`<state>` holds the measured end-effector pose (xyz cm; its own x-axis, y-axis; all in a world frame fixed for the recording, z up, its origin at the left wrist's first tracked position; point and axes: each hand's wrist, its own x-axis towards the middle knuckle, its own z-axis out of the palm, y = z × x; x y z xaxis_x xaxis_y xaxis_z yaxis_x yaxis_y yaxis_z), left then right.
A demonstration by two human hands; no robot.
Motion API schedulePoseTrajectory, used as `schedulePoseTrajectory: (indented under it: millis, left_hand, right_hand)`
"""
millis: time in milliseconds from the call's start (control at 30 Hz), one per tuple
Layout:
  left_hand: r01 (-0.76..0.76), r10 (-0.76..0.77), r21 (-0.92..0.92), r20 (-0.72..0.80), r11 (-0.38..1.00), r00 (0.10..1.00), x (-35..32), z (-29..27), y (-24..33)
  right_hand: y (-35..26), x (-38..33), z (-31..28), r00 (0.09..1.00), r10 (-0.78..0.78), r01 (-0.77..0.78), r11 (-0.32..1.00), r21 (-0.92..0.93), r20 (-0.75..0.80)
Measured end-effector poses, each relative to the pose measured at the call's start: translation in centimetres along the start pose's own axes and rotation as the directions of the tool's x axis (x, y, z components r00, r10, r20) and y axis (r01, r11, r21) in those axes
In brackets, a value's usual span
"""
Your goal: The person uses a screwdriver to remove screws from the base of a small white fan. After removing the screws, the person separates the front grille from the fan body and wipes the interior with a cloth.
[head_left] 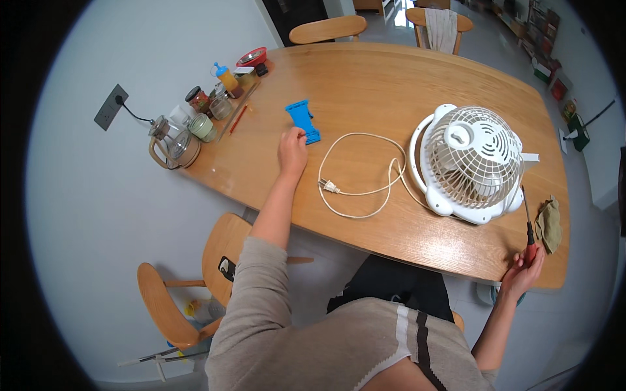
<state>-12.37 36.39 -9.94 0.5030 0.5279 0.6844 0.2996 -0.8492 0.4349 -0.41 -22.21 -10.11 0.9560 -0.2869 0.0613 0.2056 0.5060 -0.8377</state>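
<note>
Pale wall [176,52], grey floor [386,43], wooden table [365,91], wooden chair [413,18] with draped cloth [441,29], dark door [292,14]

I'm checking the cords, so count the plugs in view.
2: a white plug on the table, left of the fan, and a black plug in the wall socket. Others may be hidden.

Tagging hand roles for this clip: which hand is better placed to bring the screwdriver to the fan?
Probably the right hand: it holds the red-handled screwdriver near the white fan, while the left hand is at the blue object, farther away.
</note>
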Motion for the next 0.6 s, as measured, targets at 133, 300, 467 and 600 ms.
schedulePoseTrajectory:
  millis: [133, 300, 467, 600]
  left_hand:
    - [0.033, -0.035, -0.026, -0.064, 0.999, 0.997, -0.8, -0.1, -0.8]
    - [0.142, -0.175, -0.316, -0.079, 0.938, 0.981, -0.1, -2.1, 6.8]
    - [-0.072, 0.151, -0.552, 0.099, 0.831, 0.983, -3.2, -3.6, 19.3]
    - [-0.197, 0.515, -0.711, 0.263, 0.675, 0.816, -6.8, -1.3, 24.1]
  right_hand:
    - [0.1, 0.0, -0.3, 1.0, -0.012, 0.013, 0.999, -0.042, 0.02]
    - [0.3, -0.2, 0.0, 1.0, 0.001, 0.002, 0.992, -0.126, 0.02]
    - [-2.0, -2.2, 3.0, 0.974, -0.127, 0.13, 0.991, -0.003, 0.188]
    - [-4.6, -4.2, 5.9, 0.891, -0.297, 0.335, 0.941, -0.056, 0.343]
